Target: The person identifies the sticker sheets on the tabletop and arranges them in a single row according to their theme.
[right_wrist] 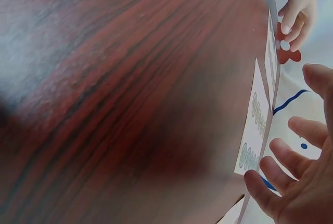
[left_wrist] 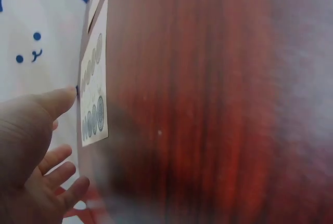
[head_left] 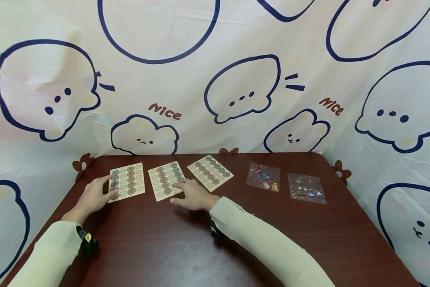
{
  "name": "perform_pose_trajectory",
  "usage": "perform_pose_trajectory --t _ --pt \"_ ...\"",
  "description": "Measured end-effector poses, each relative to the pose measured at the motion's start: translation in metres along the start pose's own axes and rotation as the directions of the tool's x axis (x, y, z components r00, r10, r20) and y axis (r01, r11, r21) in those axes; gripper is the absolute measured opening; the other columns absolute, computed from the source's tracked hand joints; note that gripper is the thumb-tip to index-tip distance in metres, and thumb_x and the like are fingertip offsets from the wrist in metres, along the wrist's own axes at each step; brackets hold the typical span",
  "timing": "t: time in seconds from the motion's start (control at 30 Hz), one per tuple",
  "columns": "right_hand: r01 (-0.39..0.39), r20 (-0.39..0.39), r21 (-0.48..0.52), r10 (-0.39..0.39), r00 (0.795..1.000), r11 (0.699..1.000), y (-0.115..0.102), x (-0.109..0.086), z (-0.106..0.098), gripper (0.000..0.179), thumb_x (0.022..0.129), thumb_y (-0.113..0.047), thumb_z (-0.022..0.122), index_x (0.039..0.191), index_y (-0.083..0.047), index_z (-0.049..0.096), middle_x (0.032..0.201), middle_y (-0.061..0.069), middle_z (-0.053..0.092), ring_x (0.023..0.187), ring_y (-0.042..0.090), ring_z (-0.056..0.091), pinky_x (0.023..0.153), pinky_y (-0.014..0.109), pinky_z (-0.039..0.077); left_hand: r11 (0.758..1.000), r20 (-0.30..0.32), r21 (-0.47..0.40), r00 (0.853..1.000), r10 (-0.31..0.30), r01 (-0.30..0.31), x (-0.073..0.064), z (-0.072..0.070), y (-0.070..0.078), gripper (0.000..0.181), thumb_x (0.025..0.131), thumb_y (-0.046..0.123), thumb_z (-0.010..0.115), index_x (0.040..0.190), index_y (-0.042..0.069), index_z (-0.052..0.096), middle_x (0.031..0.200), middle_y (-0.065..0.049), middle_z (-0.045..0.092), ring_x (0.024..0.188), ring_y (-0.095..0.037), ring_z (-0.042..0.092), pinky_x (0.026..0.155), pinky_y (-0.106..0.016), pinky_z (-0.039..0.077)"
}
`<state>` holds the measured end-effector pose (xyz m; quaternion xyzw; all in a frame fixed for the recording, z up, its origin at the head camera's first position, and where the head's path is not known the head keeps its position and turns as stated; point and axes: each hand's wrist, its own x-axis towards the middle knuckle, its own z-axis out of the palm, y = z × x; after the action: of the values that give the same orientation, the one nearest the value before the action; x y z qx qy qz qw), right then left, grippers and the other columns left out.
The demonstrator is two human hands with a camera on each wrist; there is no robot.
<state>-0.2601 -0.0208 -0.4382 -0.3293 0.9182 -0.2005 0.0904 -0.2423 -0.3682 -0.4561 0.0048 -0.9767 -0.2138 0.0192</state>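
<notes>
My left hand (head_left: 93, 195) is at the left edge of a cream sheet (head_left: 137, 181) printed with rows of dark and pale circles. Its thumb and fingers are spread, with the fingertips overlapping the sheet. Over the lower right part of a second cream sheet (head_left: 157, 185) of the same kind reaches my right hand (head_left: 195, 195), fingers extended. In the right wrist view the right hand's fingers (right_wrist: 283, 156) are apart, with nothing between them. A third cream sheet (head_left: 210, 173) lies turned at an angle, just beyond the right hand.
Two clear plastic sheets lie farther right on the dark red-brown table (head_left: 157, 247): one with small colourful figures (head_left: 265, 175), one with little white and coloured shapes (head_left: 310, 194). A cloth (head_left: 186, 79) with blue-outlined cartoon drawings hangs behind the table and at its sides.
</notes>
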Motion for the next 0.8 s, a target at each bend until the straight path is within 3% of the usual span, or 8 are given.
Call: perform_pose_trajectory --t 0.1,0.4,0.6,0.8 --pt "0.004 0.007 -0.001 -0.004 1.0 1.0 -0.004 0.002 0.001 0.062 0.098 -0.047 0.06 0.151 -0.016 0.049 0.154 0.011 0.048 0.143 0.029 0.044 0.116 0.04 0.039 1.0 0.018 -0.014 0.999 -0.028 0.028 0.003 0.001 -0.004 0.071 0.097 0.022 0.064 0.15 -0.012 0.032 0.148 -0.044 0.03 0.135 -0.063 0.029 0.108 -0.074 0.028" --pt "0.028 -0.011 -0.016 -0.028 1.0 0.999 -0.011 0.005 0.003 0.061 0.098 -0.046 0.061 0.151 -0.018 0.049 0.149 0.005 0.055 0.138 0.027 0.048 0.112 0.036 0.042 0.996 0.117 0.055 0.99 -0.076 0.07 0.004 -0.002 -0.004 0.075 0.094 0.021 0.069 0.148 -0.016 0.032 0.143 -0.047 0.03 0.131 -0.062 0.028 0.109 -0.072 0.027" --pt "0.037 -0.001 -0.028 -0.037 0.999 0.999 -0.015 0.006 0.004 0.06 0.098 -0.045 0.06 0.151 -0.019 0.049 0.149 0.004 0.056 0.139 0.025 0.049 0.113 0.035 0.041 0.997 0.141 0.083 0.99 -0.016 0.005 0.0 -0.007 -0.006 0.07 0.09 0.018 0.073 0.142 -0.017 0.042 0.137 -0.047 0.039 0.126 -0.059 0.035 0.105 -0.067 0.024" --pt "0.057 0.015 -0.039 -0.057 0.998 0.998 -0.026 0.006 0.008 0.061 0.099 -0.044 0.06 0.149 -0.012 0.05 0.148 0.004 0.057 0.139 0.021 0.05 0.114 0.03 0.04 0.996 0.145 0.076 0.988 0.045 -0.057 -0.016 -0.011 -0.013 0.07 0.087 0.02 0.077 0.139 -0.017 0.047 0.135 -0.048 0.041 0.126 -0.06 0.034 0.102 -0.068 0.025"
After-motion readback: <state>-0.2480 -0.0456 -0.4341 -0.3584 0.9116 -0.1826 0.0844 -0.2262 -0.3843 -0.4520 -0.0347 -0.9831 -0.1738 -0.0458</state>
